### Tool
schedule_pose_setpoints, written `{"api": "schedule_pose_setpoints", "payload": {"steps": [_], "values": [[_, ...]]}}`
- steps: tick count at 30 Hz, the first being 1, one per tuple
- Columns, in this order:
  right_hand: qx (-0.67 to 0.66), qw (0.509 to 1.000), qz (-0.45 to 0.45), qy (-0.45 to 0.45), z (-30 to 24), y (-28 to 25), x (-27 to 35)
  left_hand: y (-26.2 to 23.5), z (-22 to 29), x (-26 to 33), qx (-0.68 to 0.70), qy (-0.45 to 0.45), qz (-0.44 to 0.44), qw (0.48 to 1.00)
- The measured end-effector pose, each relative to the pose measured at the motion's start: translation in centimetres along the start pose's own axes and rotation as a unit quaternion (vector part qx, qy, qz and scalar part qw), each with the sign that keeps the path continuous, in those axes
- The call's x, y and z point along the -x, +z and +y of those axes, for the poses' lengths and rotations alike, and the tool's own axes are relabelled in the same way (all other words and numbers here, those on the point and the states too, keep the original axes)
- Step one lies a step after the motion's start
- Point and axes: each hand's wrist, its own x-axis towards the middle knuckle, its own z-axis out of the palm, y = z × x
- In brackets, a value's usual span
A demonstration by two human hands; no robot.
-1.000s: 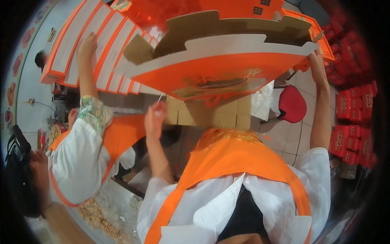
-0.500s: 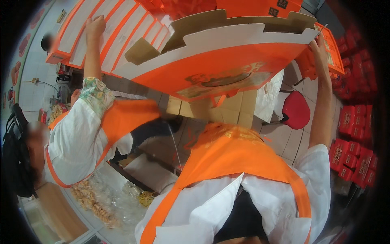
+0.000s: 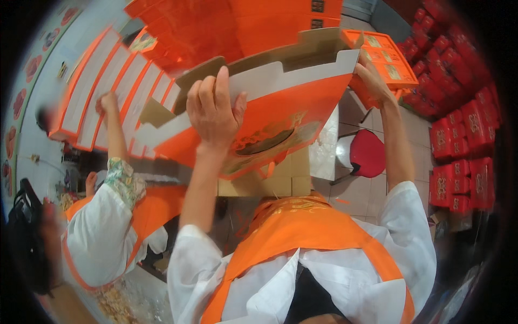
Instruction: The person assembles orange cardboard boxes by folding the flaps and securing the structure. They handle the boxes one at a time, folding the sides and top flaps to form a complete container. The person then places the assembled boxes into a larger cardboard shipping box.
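Note:
A large orange cardboard box [image 3: 264,119] is tilted in front of me, with its white-edged top flaps standing open and brown inner sides showing. My left hand [image 3: 213,108] is against the front of its upper edge, fingers pointing up and thumb apart, not visibly wrapped round the flap. At the box's right upper corner, my right hand [image 3: 372,78] grips the edge; its fingertips are partly hidden behind the board. An orange ribbon handle [image 3: 270,170] hangs from the box's lower side. Beneath it stands a plain brown carton [image 3: 264,183].
A co-worker's hand [image 3: 108,102] touches a row of orange-and-white boxes [image 3: 91,92] on the left. Stacked orange boxes [image 3: 194,32] rise behind. To the right are a red stool [image 3: 368,154], orange packages [image 3: 386,56] and piled red boxes [image 3: 461,183].
My left hand has come into view and up to the box's upper edge. The view has shifted, so the box and right hand appear further left. The co-worker's hand has moved down the row.

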Motion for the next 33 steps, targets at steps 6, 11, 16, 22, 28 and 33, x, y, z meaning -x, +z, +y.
{"api": "schedule_pose_setpoints", "payload": {"steps": [6,11,16,22,28,33], "values": [[-0.121,0.986,-0.109,0.012,0.4,-2.9,4.3,4.5,-0.6,-4.0,0.172,0.055,-0.123,0.976],[-0.202,0.973,-0.089,-0.061,2.1,-2.7,7.1,3.4,1.2,-5.4,0.203,-0.114,-0.482,0.844],[-0.198,0.966,-0.109,-0.127,0.2,-1.8,7.4,3.5,-0.6,-4.6,0.228,-0.123,-0.542,0.8],[0.162,0.976,-0.07,-0.131,-2.6,0.0,7.1,3.6,0.1,-5.1,0.215,-0.129,-0.579,0.776],[0.348,0.917,-0.05,-0.189,-3.0,1.4,6.4,4.2,-0.6,-4.3,0.247,-0.119,-0.538,0.797],[0.155,0.971,-0.01,-0.183,-0.6,1.6,6.6,3.3,-0.3,-2.6,0.226,-0.018,-0.216,0.95]]}}
